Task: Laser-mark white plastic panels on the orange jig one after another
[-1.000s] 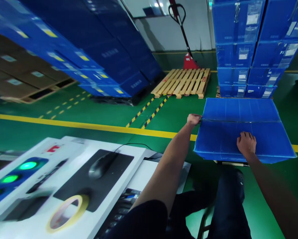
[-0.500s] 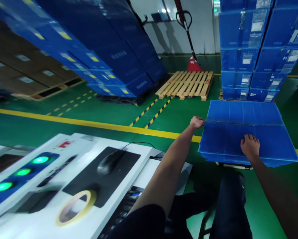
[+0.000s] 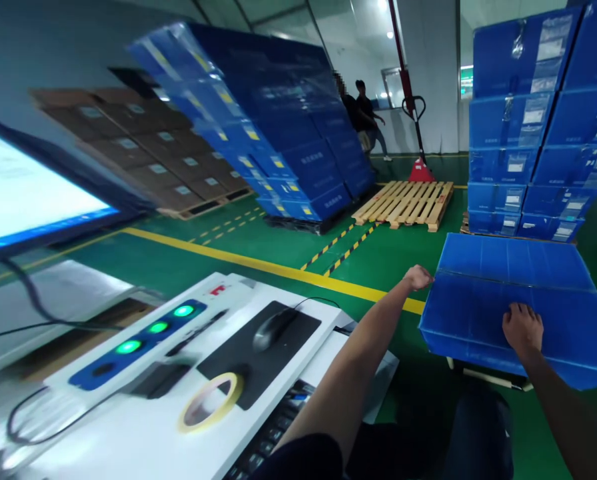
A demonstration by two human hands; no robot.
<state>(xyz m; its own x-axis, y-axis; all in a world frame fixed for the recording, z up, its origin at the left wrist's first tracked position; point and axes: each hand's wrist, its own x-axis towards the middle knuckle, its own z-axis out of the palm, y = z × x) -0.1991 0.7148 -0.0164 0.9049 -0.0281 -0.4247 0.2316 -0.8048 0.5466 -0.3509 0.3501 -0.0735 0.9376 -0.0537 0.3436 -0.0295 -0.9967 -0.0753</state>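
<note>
A large closed blue box [image 3: 478, 310] is at the right, low in front of me, with a seam running across its top. At the seam's left end, my left hand [image 3: 419, 277] is closed against the box's edge, fingers pinched together. Knuckles up, my right hand [image 3: 523, 327] rests on the top near the front edge. Its fingers are curled under, and I cannot see whether anything is beneath them.
Left of me stands a white desk [image 3: 143, 440] with a tape roll [image 3: 236, 387], a mouse [image 3: 273, 327] and a monitor [image 3: 28, 193]. Beyond are a wooden pallet [image 3: 408, 203], a red pallet jack [image 3: 421, 171], stacked blue boxes [image 3: 511, 120] and two people [image 3: 366, 107].
My view has swung left and upward, so the scene sits further right and lower. The monitor and two people have come into view. Both hands keep their places on the box.
</note>
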